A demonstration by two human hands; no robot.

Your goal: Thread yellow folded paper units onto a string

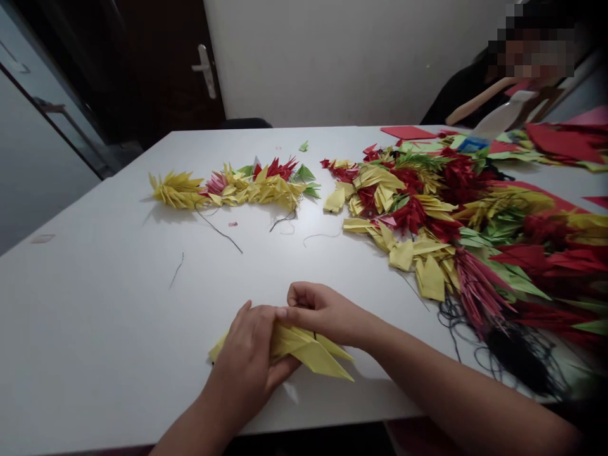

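Near the front edge of the white table, my left hand (249, 348) is wrapped round a bundle of folded yellow paper pieces (308, 351), with pointed ends sticking out to the right. My right hand (320, 310) is closed just above the bundle, its thumb touching my left hand's fingers. A short dark thread shows below the right hand against the yellow paper. Whatever the right fingers pinch is too small to make out.
A large heap of red, yellow, green and pink folded paper (413, 209) covers the table's right side, with tangled black thread (517, 358) in front. A folded-paper row (261, 187) lies farther back. A person (465, 95) sits at the back right.
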